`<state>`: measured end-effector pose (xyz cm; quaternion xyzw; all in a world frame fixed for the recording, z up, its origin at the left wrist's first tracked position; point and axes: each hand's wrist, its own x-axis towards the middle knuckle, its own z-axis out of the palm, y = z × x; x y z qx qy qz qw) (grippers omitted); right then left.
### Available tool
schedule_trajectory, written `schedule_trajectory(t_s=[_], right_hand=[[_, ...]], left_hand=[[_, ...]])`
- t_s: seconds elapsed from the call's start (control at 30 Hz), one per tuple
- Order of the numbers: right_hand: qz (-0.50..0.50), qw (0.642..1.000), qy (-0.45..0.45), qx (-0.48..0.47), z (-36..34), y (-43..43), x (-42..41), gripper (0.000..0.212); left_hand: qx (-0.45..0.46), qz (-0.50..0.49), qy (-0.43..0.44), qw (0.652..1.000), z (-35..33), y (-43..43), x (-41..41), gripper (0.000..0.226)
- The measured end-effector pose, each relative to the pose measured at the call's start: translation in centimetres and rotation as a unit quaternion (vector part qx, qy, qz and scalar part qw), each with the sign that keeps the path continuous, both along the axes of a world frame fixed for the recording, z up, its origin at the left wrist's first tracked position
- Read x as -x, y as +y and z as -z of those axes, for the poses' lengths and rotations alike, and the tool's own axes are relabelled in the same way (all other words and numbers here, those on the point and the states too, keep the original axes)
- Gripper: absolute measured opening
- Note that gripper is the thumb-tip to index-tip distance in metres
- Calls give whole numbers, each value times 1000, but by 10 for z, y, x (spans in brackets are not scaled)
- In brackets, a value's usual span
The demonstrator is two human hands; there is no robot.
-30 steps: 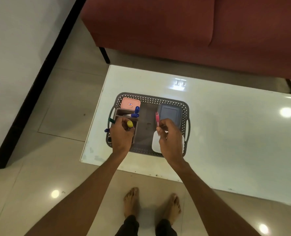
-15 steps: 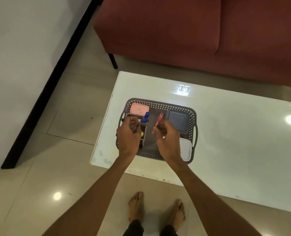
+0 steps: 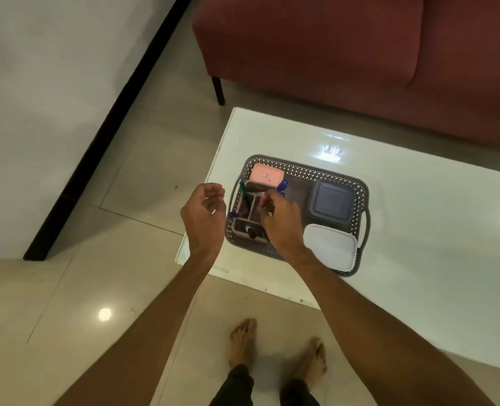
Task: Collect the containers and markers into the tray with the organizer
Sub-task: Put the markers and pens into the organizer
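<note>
Gray perforated tray (image 3: 307, 169) sits on white glossy table (image 3: 436, 230), near table's L corner. Inside tray, L side: gray-brown organizer (image 3: 250, 213) w/ dividers. Pink container (image 3: 265, 174) is in tray's far L corner, just behind organizer. Dark blue-gray container (image 3: 332, 202) is at far R, white container (image 3: 330, 248) at near R corner. Markers in/at organizer: green marker (image 3: 244, 192) leaning in L compartment, blue markers (image 3: 283, 186) at far R end, black-tipped marker (image 3: 251, 231) in near compartment, blue cap (image 3: 233, 214) at tray's L wall. R hand (image 3: 282, 222) is over organizer, fingers curled round pink marker (image 3: 263, 197), its end pointing away from person. A yellow bit (image 3: 270, 214) shows under the fingers; can't tell what it is. L hand (image 3: 204, 215) hovers just L of tray, off table edge, fingers loosely curled, holding nothing. Red sofa (image 3: 345, 54) stands beyond table; bare feet (image 3: 242, 341) on tiled floor.
</note>
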<state>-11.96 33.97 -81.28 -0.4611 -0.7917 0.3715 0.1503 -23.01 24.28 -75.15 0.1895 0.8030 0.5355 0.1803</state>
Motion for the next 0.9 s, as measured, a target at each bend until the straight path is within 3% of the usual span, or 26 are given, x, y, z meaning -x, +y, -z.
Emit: schedule_trajectory(t_s=[0.3, 0.7, 0.9], right_hand=[[-25, 997, -72, -30, 11, 0, 2, 24], [102, 993, 51, -4, -15, -3, -43, 10], [161, 985, 66, 15, -20, -18, -80, 10]], left_hand=[[8, 6, -25, 1000, 14, -6, 5, 22], [32, 39, -15, 999, 8, -8, -5, 19], [36, 55, -15, 998, 10, -26, -20, 16]])
